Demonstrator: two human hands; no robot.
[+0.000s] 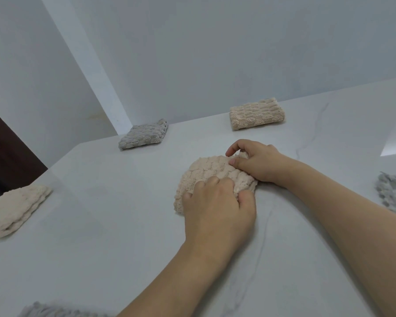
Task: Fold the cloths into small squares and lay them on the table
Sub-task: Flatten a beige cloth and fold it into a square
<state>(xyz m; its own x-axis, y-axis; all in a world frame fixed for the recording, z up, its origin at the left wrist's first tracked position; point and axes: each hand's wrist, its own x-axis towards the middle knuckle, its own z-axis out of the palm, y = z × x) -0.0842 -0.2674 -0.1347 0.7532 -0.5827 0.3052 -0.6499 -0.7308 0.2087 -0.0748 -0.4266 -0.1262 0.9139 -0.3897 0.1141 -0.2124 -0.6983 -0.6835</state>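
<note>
A beige fluffy cloth [206,173] lies bunched in the middle of the white table [101,236]. My left hand [217,209] grips its near edge, thumb and fingers curled into the pile. My right hand [256,161] pinches the cloth's far right corner between thumb and fingers. Three folded cloths lie on the table: a grey one [143,135] at the far left corner, a beige one [256,114] against the back wall, and a beige one [15,209] at the left edge.
A loose grey cloth [393,193] lies at the right edge of view. Another grey cloth [55,311] shows at the bottom left. White walls [215,53] stand behind the table; a dark doorway [5,152] is beyond its left edge.
</note>
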